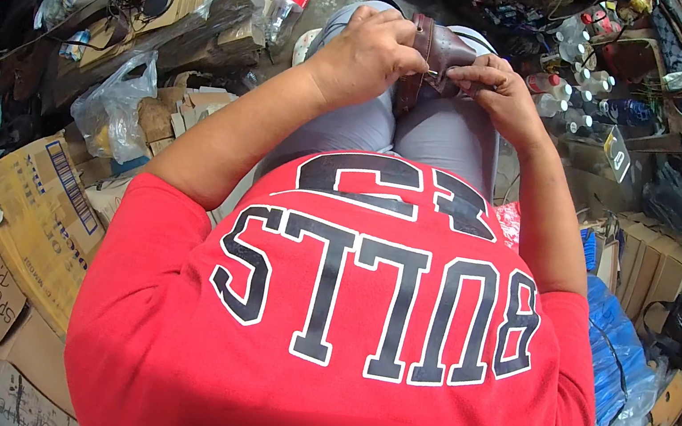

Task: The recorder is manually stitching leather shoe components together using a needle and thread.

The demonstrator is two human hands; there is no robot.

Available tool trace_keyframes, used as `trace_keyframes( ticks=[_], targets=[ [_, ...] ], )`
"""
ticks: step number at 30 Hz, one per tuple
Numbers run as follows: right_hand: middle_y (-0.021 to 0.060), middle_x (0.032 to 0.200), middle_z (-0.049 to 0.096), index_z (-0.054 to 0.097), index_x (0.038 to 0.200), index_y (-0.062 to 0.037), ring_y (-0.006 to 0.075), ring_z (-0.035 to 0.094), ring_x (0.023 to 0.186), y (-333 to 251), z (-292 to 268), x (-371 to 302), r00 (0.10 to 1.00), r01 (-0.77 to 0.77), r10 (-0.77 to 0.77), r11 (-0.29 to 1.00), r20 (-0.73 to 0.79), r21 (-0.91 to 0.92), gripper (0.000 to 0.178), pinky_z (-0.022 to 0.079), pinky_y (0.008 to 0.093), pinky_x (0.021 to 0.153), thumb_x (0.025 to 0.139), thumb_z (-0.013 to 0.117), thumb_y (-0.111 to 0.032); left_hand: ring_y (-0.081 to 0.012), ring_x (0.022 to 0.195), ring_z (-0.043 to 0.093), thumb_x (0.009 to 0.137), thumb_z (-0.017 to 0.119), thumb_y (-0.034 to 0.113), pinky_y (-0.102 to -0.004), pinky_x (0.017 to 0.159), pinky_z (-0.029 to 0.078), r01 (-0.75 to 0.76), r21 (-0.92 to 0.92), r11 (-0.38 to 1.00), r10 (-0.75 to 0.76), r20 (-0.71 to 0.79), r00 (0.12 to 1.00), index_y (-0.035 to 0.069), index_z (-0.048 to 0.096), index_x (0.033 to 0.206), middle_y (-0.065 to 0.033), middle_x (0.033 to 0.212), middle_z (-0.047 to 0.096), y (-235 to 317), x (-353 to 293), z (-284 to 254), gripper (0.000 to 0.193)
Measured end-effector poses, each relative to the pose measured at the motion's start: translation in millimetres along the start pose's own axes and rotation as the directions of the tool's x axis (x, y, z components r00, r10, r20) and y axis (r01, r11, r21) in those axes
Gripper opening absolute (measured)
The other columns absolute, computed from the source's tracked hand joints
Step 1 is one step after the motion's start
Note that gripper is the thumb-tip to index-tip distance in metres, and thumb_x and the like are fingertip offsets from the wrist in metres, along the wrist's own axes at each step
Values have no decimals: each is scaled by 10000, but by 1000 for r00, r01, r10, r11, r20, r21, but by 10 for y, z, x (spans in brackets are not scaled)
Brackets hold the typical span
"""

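A brown leather shoe (447, 48) rests on my lap between my grey-trousered knees, with a darker brown leather strap (422, 37) along its left side. My left hand (377, 49) is closed beside it, the back of the hand upward. Thumb and forefinger pinch a short, thin, pale needle-like piece (432, 72) at the shoe's near edge. From the other side my right hand (496, 93) pinches with its fingertips at the leather's right edge. Fingertips of both hands nearly meet over the shoe. What lies under the right fingertips is too small to make out.
Several plastic bottles (564, 92) stand to the right, and a bottle with a red label (288, 6) is at the far left of my knees. Cardboard boxes (45, 200) crowd the left. A clear plastic bag (117, 108) and blue plastic sheeting (607, 348) flank me.
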State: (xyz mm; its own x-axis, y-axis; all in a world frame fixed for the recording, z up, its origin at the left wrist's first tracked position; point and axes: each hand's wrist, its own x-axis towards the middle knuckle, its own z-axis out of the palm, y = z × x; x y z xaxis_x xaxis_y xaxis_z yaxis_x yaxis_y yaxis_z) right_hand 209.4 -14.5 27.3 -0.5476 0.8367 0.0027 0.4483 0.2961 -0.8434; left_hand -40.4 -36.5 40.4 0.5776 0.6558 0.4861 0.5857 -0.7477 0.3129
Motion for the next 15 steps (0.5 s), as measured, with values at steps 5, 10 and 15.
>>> trace_keyframes(
  ticks=[5,10,15],
  targets=[
    [19,811,601,734,978,-128,145,556,819,-16,30,5,999,-43,43,998,6,46,355,454,259,799,717,590,65,-212,751,513,717,717,65,-333,709,404,158,-341,927,-134,91,987,165,729,855,-37,720,512,-227,56,93,171],
    [27,826,625,732,995,-149,138,577,796,73,61,27,999,37,-37,999,-17,-1,290,469,265,760,741,691,-15,-190,761,504,737,704,34,-302,728,414,252,-523,814,-199,157,967,175,742,896,-20,752,538,-313,28,258,216],
    [28,773,633,730,999,-152,139,575,770,23,93,-30,996,-26,25,1000,-88,-10,282,464,257,742,733,725,-58,-184,758,521,748,690,35,-303,813,402,246,-284,927,-211,147,966,190,744,958,-8,747,567,-273,-122,173,267]
  ],
)
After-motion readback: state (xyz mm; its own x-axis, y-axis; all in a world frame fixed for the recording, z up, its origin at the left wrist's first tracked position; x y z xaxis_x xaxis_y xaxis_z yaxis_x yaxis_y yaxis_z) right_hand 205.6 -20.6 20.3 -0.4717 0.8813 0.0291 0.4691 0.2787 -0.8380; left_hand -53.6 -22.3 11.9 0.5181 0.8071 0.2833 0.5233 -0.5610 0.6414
